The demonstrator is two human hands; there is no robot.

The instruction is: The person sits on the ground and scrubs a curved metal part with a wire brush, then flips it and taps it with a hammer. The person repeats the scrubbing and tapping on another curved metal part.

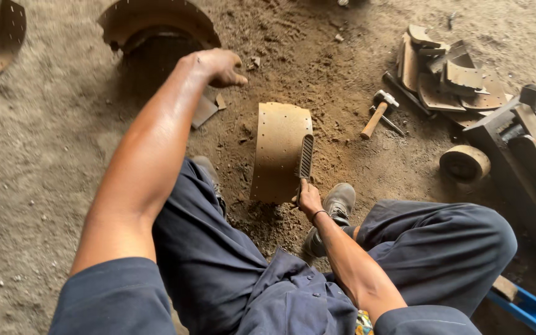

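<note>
I am gripping a dark, ridged metal rasp (306, 156) in my right hand (308, 197), its blade lying along the right edge of the curved, tan, rivet-holed brake lining (278, 149) on the dirt floor (44, 155) between my feet. My left hand (218, 66) is reaching out, fingers curled and holding nothing, above the dirt near a flat grey scrap (204, 110). A wooden-handled hammer (378, 113) is lying well apart, to the right.

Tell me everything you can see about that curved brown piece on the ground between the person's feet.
The curved lining piece is a tan, dusty, arched strip with rows of small holes along its edges. It lies lengthwise on the dirt floor, bowed upward, running away from the person. A dark rasp, held by the right hand, lies against its right edge. The left hand is away from it.
</note>
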